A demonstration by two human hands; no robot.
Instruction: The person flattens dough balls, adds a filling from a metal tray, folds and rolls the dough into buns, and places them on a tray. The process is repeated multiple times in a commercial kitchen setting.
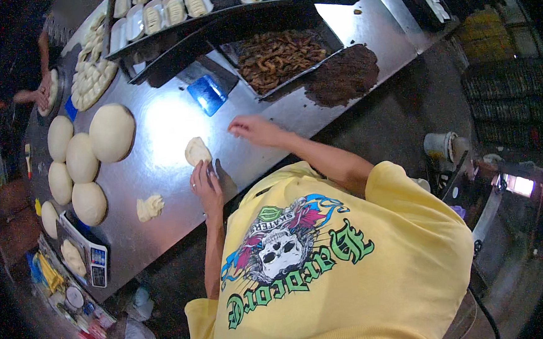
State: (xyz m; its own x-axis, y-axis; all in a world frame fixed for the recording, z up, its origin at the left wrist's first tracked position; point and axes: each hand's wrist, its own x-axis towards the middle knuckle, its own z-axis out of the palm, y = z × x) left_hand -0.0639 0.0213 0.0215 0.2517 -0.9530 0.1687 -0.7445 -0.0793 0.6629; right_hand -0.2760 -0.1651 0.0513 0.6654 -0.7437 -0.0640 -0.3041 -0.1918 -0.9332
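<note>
A flattened piece of pale dough (197,150) lies on the metal worktable, roughly round. My left hand (206,184) reaches up to its lower edge, fingers stretched out and fingertips touching the dough. To the right of the dough, my right hand (253,131) is over the table with its fingers bunched together; whether anything small is between them is hidden. A crumpled scrap of dough (150,208) rests to the left of my left hand. Beyond the flattened dough lies a blue scraper (207,95).
Several large dough balls (112,132) sit at left, near a digital scale (98,265). A tray of brown strips (283,57) and a dark brown heap (344,75) lie ahead, below a tray of shaped dough (174,9). Another person's hands (43,93) press dough at far left.
</note>
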